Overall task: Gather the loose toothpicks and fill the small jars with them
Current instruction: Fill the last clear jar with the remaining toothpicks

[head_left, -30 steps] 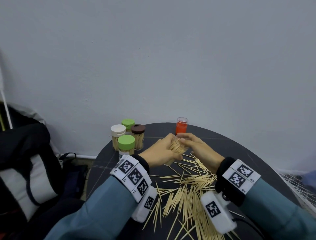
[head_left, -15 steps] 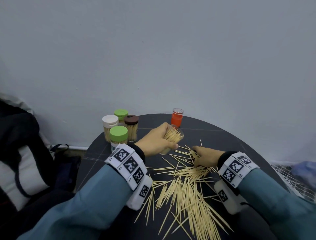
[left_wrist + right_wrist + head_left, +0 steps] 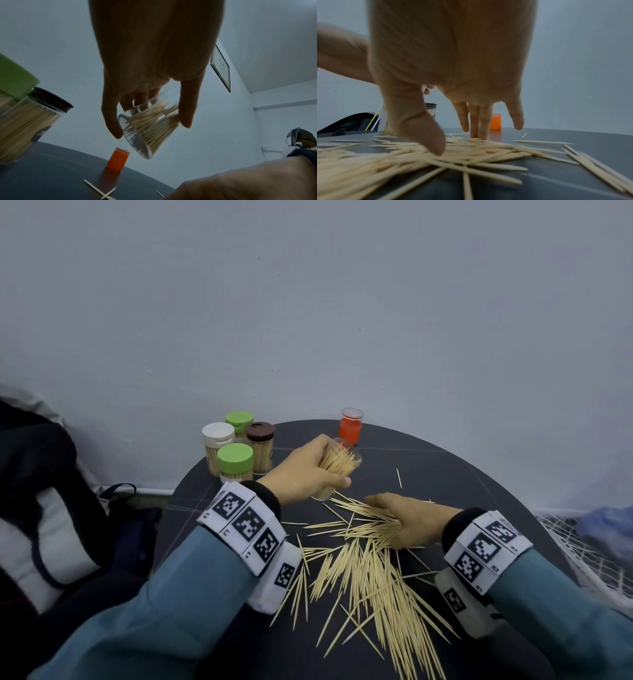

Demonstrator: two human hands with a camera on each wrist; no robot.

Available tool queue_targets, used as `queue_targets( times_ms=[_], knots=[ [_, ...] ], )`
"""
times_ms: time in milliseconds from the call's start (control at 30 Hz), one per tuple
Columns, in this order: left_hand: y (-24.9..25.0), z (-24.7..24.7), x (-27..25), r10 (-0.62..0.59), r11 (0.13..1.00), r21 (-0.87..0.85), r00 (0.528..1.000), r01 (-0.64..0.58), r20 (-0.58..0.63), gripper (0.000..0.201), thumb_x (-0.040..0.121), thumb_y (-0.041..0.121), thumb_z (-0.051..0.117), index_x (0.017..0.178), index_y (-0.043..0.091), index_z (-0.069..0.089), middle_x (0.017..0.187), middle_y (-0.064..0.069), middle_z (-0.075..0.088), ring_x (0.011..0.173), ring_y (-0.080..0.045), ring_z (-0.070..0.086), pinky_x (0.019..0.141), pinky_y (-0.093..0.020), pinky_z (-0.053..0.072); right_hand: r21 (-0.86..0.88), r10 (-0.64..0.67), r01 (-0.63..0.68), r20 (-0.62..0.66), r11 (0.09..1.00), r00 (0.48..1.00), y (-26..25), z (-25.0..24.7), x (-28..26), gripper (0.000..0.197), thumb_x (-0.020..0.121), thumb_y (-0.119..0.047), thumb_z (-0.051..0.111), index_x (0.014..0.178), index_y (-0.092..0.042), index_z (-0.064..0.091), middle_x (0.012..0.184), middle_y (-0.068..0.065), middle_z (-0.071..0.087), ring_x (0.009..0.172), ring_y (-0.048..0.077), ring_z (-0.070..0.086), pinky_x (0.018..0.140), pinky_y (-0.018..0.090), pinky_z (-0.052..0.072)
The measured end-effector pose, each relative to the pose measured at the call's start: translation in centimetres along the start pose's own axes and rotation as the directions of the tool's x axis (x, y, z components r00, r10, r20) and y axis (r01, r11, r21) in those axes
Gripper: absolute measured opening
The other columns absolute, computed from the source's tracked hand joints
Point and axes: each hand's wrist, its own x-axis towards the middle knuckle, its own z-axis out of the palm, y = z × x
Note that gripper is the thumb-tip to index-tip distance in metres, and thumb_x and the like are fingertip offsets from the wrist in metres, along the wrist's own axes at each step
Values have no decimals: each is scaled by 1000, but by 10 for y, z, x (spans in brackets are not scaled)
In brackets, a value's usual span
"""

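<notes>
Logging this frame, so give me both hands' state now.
Left hand: grips the clear jar, tilted and partly filled with toothpicks.
Right hand: open, fingers spread down on the loose toothpicks, nothing gripped yet.

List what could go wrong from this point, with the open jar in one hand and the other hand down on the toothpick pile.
1. The left hand holds the open jar tilted, lidless, its toothpicks fanned toward the mouth; more tilt could spill them.
2. The right hand rests on crossed loose toothpicks; a grab could pick up a misaligned bunch that jams at the jar's mouth.
3. The pile runs toward the table's near edge; a sweep might push some off.
</notes>
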Motion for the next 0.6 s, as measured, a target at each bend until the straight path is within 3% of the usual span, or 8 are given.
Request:
queue_targets(
  times_ms=[167, 433, 533, 600],
  knots=[
    [1, 3, -5, -7, 1000, 18, 1000, 7, 7, 36, 81, 16, 71, 107, 16, 46, 95, 2, 57, 90, -13, 54, 87, -32, 45, -44, -6, 6, -20, 999, 1000, 0, -2, -2, 78, 82, -13, 68, 146, -13, 23, 144, 3, 32, 133, 16, 34, 109, 24, 29],
    [0, 8, -8, -23, 999, 35, 999, 22, 28, 35, 83, 16, 70, 108, 16, 46, 101, -1, 59, 93, -15, 56, 87, -33, 45, -62, -3, -1, -70, 998, 998, 2, -1, 2, 46, 87, -21, 63, 129, -14, 45, 127, 3, 46, 115, 15, 46, 94, 21, 36],
    [-2, 8, -7, -30, 999, 45, 999, 28, 40, 35, 83, 16, 70, 108, 15, 45, 102, -2, 59, 93, -15, 56, 87, -32, 46, -47, 3, -7, -79, 999, 997, 3, -1, 4, 33, 88, -21, 62, 119, -15, 51, 118, 1, 52, 99, 11, 48, 90, 24, 41],
    [-3, 8, -7, -34, 999, 40, 999, 32, 37, 36, 82, 15, 71, 108, 14, 46, 102, -3, 60, 93, -16, 56, 88, -33, 46, -41, -2, -1, -76, 999, 997, 3, 0, 4, 30, 89, -19, 61, 117, -14, 52, 110, 0, 53, 93, 8, 46, 82, 20, 41]
  ],
)
